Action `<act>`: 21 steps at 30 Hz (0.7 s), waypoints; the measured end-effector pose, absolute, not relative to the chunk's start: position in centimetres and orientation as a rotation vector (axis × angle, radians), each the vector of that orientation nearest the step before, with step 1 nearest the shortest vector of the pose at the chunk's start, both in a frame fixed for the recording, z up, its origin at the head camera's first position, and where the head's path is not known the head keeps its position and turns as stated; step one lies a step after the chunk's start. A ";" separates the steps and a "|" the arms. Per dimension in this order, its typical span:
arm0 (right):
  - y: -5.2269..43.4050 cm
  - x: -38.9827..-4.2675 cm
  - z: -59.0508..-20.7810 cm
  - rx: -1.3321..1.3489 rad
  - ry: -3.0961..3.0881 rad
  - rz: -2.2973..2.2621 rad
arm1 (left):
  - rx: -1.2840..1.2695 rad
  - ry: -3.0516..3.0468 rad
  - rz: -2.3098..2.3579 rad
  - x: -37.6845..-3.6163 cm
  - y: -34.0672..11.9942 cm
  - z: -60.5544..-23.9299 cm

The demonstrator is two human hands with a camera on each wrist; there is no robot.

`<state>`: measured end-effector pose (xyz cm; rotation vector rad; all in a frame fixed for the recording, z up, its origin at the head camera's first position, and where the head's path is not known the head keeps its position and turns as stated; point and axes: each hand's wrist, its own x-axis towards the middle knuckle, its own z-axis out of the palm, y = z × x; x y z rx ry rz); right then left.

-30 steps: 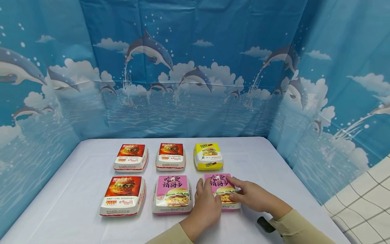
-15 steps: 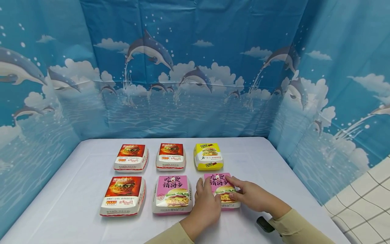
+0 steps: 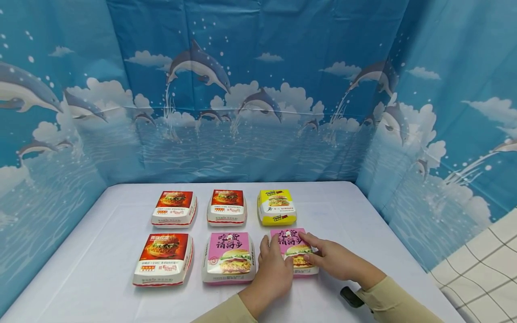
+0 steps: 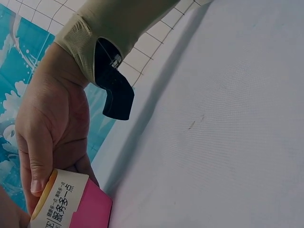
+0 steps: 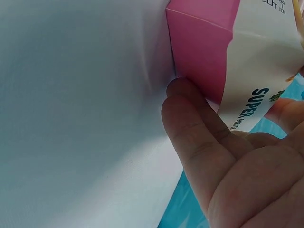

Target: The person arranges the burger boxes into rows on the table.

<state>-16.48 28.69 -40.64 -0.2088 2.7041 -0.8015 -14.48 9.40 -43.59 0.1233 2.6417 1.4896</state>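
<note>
Dolphin-print curtains [image 3: 258, 89] wall a white table [image 3: 101, 251] (six boxes); both hands' fingers [image 3: 308, 259] clasp the pink box [image 3: 291, 244].

Pink burger box [image 3: 293, 251] — lid shut, flat on table, front row's right end, between both hands

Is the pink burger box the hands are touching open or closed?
Closed. The pink box lies flat on the table with its lid down, the left hand and right hand on it.
</note>
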 end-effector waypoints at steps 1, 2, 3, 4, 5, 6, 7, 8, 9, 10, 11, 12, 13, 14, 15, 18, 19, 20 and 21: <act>28.7 -16.5 -40.7 -0.208 2.703 -0.803 | 0.123 2.641 1.490 -14.5 9.4 -43.6; 28.7 -16.5 -40.7 -0.206 2.701 -0.806 | 0.123 2.641 1.490 -14.5 9.4 -43.6; 28.7 -16.5 -40.7 -0.205 2.700 -0.808 | 0.122 2.639 1.490 -14.5 9.4 -43.6; 28.8 -16.5 -40.7 -0.201 2.698 -0.810 | 0.123 2.638 1.489 -14.6 9.4 -43.6; 28.8 -16.5 -40.8 -0.198 2.699 -0.811 | 0.124 2.637 1.489 -14.6 9.4 -43.6; 28.8 -16.5 -40.8 -0.199 2.700 -0.812 | 0.124 2.635 1.490 -14.6 9.4 -43.6; 28.8 -16.5 -40.8 -0.199 2.703 -0.814 | 0.124 2.635 1.491 -14.6 9.4 -43.6; 28.8 -16.5 -40.9 -0.199 2.704 -0.816 | 0.124 2.634 1.492 -14.6 9.4 -43.6; 28.9 -16.5 -40.9 -0.198 2.706 -0.817 | 0.125 2.634 1.495 -14.6 9.4 -43.6; 28.9 -16.5 -40.9 -0.197 2.707 -0.821 | 0.125 2.634 1.497 -14.6 9.4 -43.6; 28.9 -16.4 -40.9 -0.196 2.707 -0.824 | 0.125 2.631 1.500 -14.6 9.4 -43.6; 28.9 -16.4 -40.9 -0.195 2.706 -0.826 | 0.124 2.630 1.502 -14.5 9.3 -43.5; 28.8 -16.4 -40.9 -0.192 2.704 -0.830 | 0.123 2.627 1.504 -14.5 9.3 -43.5; 28.8 -16.4 -40.9 -0.190 2.702 -0.834 | 0.123 2.625 1.503 -14.5 9.3 -43.5; 28.8 -16.4 -40.9 -0.188 2.700 -0.837 | 0.122 2.622 1.503 -14.5 9.3 -43.4; 28.8 -16.3 -40.9 -0.188 2.700 -0.841 | 0.120 2.619 1.502 -14.5 9.3 -43.4; 28.8 -16.3 -40.8 -0.188 2.700 -0.843 | 0.120 2.620 1.503 -14.5 9.3 -43.4; 28.8 -16.3 -40.8 -0.189 2.700 -0.844 | 0.119 2.621 1.503 -14.5 9.3 -43.4; 28.8 -16.3 -40.8 -0.189 2.699 -0.847 | 0.120 2.624 1.505 -14.5 9.3 -43.3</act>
